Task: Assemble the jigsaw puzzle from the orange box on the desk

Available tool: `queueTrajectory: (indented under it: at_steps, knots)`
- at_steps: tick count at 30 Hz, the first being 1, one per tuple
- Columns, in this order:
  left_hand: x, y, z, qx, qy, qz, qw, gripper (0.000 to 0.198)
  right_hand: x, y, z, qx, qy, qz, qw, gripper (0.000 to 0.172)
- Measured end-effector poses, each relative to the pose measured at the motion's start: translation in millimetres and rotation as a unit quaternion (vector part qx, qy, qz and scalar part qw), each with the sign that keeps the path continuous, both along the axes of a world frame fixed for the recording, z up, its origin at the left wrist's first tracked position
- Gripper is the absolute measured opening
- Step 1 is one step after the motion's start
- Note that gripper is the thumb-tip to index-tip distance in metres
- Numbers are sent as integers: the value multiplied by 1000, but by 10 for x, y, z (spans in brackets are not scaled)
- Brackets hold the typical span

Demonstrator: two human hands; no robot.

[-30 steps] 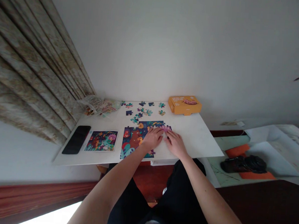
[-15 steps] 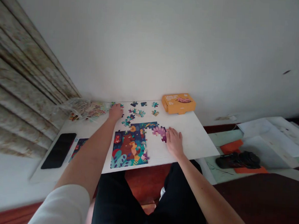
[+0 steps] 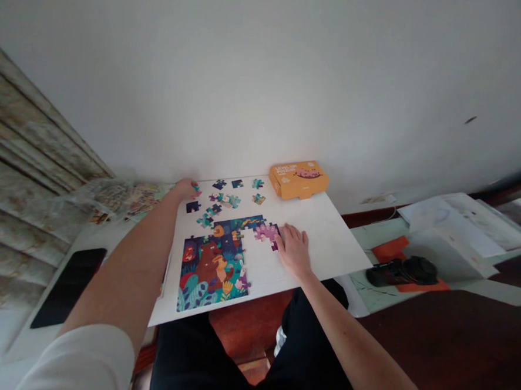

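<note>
Pink and purple jigsaw pieces (image 3: 267, 232) lie just beside the right hand (image 3: 293, 251), which rests open and relaxed on a white board (image 3: 328, 246), holding nothing, its fingers (image 3: 290, 234) against the edge of those pieces. To that hand's left spreads the part-built jigsaw (image 3: 209, 268), a jungle scene with a brown bear; its right-hand portion looks unfinished, so the work appears to be filling that opening. The next move seems to call for matching a loose piece by colour and shape, then pressing it in. Farther off, the left hand (image 3: 184, 187) reaches the board's far edge beside a small teal jigsaw piece (image 3: 195, 187); whether it has gripped that piece cannot be told. Between the hands lie scattered loose pieces (image 3: 218, 201), which could get nudged by the left forearm. Beyond the right hand sits an orange box (image 3: 298, 179). Left of the left forearm lie a black phone (image 3: 68, 288) and a crumpled plastic bag (image 3: 110, 194).
</note>
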State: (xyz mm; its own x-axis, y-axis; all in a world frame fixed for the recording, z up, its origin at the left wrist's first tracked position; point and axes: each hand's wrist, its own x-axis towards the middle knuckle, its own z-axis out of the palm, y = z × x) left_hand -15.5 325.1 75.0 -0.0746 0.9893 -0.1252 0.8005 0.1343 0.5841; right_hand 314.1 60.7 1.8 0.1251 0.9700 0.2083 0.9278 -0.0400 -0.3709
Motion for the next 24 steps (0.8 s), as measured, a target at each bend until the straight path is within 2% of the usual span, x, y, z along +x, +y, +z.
queueTrajectory:
  at_steps: [4, 8, 11, 14, 16, 18, 21, 24]
  knots:
    - [-8, -170, 81, -7, -57, 35, 998, 11, 6, 1, 9, -5, 6, 4, 1000, 37]
    - [98, -579, 127, 32, -167, 62, 983, 14, 28, -6, -6, 18, 43, 10, 999, 37]
    - [313, -1080, 76, 6, -342, 63, 938, 23, 52, -14, -32, 43, 76, 17, 996, 36]
    - [602, -1646, -47, -18, -476, 59, 878, 38, 77, -22, -56, 58, 107, 20, 992, 33]
    - [815, -1986, -149, -46, -525, 68, 847, 41, 94, -24, -67, 65, 122, 22, 990, 33]
    - [1034, -2253, -250, -70, -549, 78, 829, 35, 111, -23, -76, 66, 125, 31, 990, 33]
    - [1344, -2496, -368, -78, -546, 87, 830, 27, 133, -22, -89, 56, 114, 64, 990, 34]
    - [1566, -2585, -428, -60, -467, 82, 878, 23, 147, -24, -101, 46, 98, 82, 991, 35]
